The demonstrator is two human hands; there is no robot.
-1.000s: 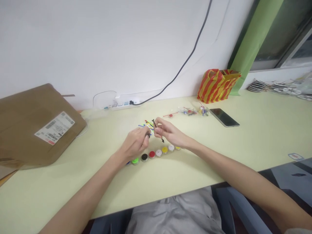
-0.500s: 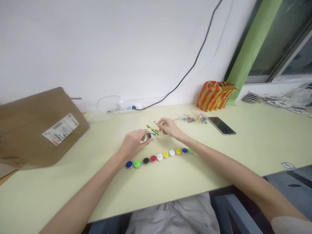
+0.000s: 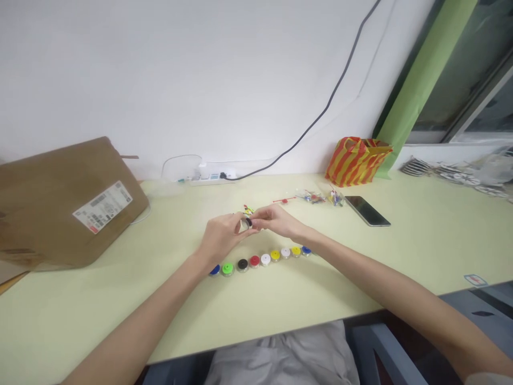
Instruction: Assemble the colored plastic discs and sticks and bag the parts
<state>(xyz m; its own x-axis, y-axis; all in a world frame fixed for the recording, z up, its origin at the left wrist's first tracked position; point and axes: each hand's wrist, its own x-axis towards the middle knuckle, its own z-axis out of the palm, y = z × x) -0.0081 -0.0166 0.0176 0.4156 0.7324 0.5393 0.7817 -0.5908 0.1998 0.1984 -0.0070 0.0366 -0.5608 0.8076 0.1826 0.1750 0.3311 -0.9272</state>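
Observation:
Between the thumb and fingers of my left hand [image 3: 224,235] is a small clear round container with a black cap [image 3: 249,222], tilted so that the cap faces right. My right hand [image 3: 276,220] is closed in a pinch, its fingertips meeting the cap. The thin black stick that it held earlier is hidden now by the fingers. Just behind both hands lies a small pile of coloured plastic sticks [image 3: 248,209], partly covered. In front of them runs a row of similar small containers with coloured caps [image 3: 255,261], its right end hidden under my right forearm.
A cardboard box [image 3: 68,214] stands at the left. Toward the back lie a red stick [image 3: 284,200], small bags of coloured parts [image 3: 311,197] and a phone [image 3: 367,210]. A striped bag [image 3: 358,162] and a power strip [image 3: 212,177] sit by the wall.
My right hand has moved left and down onto the black cap, carrying the thin black stick out of sight. My left hand stays closed on the container. The view has shifted slightly.

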